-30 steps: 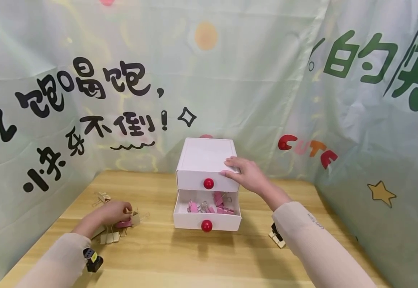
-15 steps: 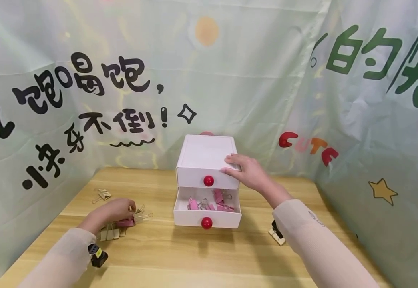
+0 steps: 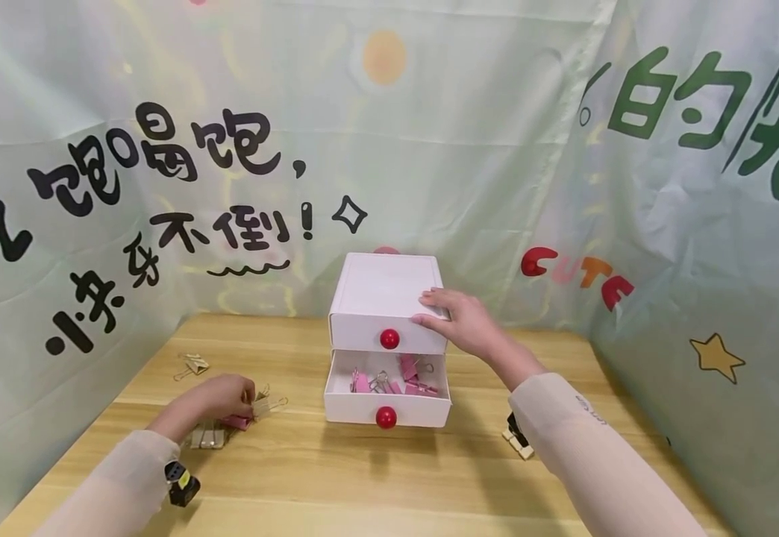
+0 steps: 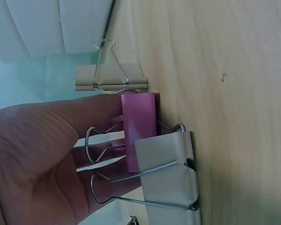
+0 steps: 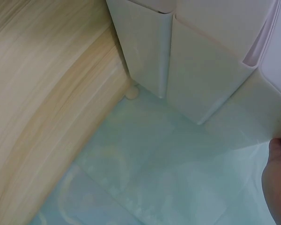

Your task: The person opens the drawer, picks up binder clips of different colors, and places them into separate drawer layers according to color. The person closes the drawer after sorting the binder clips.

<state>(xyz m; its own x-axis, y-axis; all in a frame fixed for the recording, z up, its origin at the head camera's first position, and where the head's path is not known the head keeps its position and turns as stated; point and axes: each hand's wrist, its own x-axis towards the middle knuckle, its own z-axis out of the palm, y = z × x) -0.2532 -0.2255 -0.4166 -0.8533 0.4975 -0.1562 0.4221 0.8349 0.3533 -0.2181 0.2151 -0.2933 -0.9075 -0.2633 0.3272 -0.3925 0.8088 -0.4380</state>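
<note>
Item: one white drawer cabinet, its lower drawer standing out so that several pink clips lie within reach; your right hand rests on the top front corner, fingers relaxed, presumably to steady it. Item: one pink clip at the bench, close among beige clips, at your left hand, fingers partly bent; whether they grip it, you cannot tell.

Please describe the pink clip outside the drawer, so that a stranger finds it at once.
On the table, look left of the white box. By the left hand is the pink clip; its colour sets it apart from nearby cream clips.
</note>
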